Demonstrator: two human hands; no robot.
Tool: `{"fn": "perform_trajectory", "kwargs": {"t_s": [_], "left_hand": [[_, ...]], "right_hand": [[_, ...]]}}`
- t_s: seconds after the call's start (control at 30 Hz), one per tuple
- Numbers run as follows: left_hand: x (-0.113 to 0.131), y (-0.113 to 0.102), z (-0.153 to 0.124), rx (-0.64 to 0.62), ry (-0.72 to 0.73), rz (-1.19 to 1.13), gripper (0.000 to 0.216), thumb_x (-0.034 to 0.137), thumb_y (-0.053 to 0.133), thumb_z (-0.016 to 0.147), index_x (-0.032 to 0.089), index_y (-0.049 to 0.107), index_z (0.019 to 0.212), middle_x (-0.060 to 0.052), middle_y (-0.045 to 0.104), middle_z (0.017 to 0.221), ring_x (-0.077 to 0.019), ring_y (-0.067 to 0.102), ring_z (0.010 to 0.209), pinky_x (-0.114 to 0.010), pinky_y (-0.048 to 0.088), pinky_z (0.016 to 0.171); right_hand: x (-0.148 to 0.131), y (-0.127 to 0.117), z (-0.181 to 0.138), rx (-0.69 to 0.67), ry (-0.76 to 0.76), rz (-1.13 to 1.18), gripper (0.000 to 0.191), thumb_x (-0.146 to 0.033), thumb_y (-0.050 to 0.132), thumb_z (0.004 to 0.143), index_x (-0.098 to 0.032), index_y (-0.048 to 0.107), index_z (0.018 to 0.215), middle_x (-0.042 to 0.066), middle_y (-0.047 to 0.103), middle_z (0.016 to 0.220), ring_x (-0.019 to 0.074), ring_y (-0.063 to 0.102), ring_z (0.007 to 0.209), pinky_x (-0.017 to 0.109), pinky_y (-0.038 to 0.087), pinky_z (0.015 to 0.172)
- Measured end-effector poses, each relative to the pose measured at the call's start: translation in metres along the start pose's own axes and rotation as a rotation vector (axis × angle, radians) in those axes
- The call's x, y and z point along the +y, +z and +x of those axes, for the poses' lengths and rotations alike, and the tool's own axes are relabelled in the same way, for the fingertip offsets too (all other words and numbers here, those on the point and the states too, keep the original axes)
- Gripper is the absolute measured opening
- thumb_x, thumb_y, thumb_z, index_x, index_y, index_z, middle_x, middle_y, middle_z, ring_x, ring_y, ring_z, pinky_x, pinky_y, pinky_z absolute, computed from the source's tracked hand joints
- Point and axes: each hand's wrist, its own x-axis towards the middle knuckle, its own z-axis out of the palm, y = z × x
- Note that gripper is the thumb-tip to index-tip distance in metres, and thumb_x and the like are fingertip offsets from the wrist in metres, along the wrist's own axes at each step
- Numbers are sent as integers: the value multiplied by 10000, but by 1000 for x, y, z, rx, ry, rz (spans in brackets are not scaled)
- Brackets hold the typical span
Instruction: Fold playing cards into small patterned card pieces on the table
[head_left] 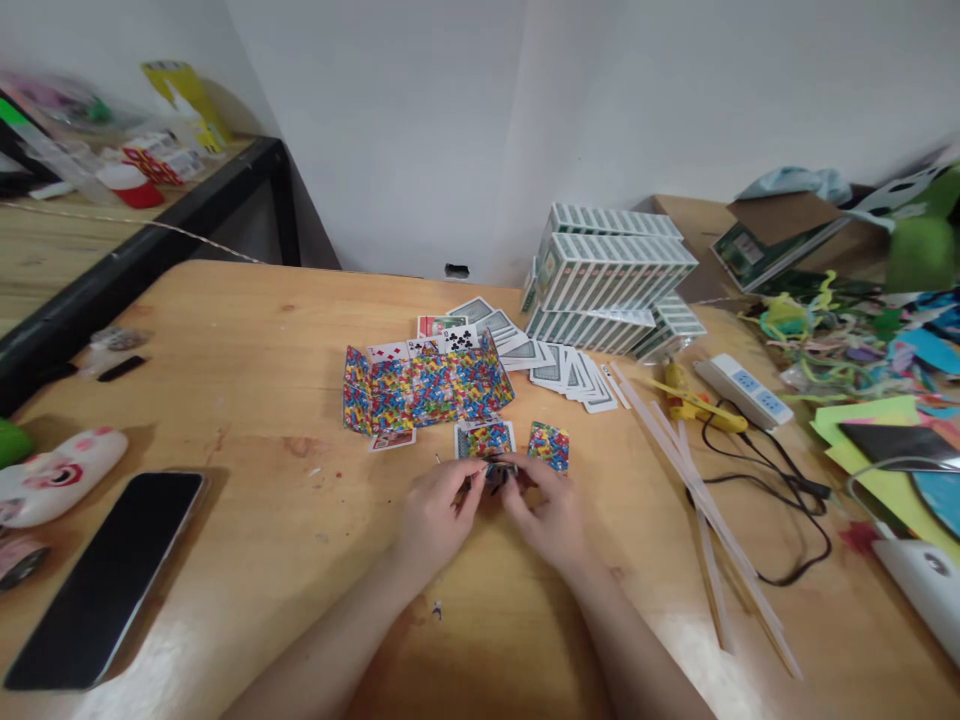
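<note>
My left hand (442, 505) and my right hand (549, 508) meet near the middle of the table, fingertips pinched close together. A small dark piece (496, 476) shows between them, too blurred to name; the fingers partly hide it. Just beyond lies a playing card with a multicoloured patterned piece (487, 438) on it. Right of that is another multicoloured patterned card (550, 446). Farther back, a folded wall of patterned cards (431, 390) stands upright, its two ends angled toward me. Card faces (459, 340) show above its top edge, and a playing card (393, 440) lies at its front.
Loose playing cards (574, 375) fan out before stacked card boxes (615, 270). To the right are clear glue sticks (697, 480), a yellow glue gun (694, 405), a power strip (742, 388) and a black cable (795, 475). A phone (109, 580) lies left.
</note>
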Motion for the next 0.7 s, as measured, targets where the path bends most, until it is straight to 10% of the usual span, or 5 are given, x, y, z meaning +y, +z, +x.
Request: {"fn": "perform_trajectory", "kwargs": {"t_s": [0.7], "left_hand": [[0, -6, 5, 23, 79, 6, 272, 109, 458, 726, 197, 664, 880, -28, 723, 767, -137, 669, 652, -235, 544, 675]], "right_hand": [[0, -1, 0, 83, -82, -123, 145, -245, 530, 823, -212, 671, 817, 49, 713, 751, 165, 654, 615, 266, 512, 578]]}}
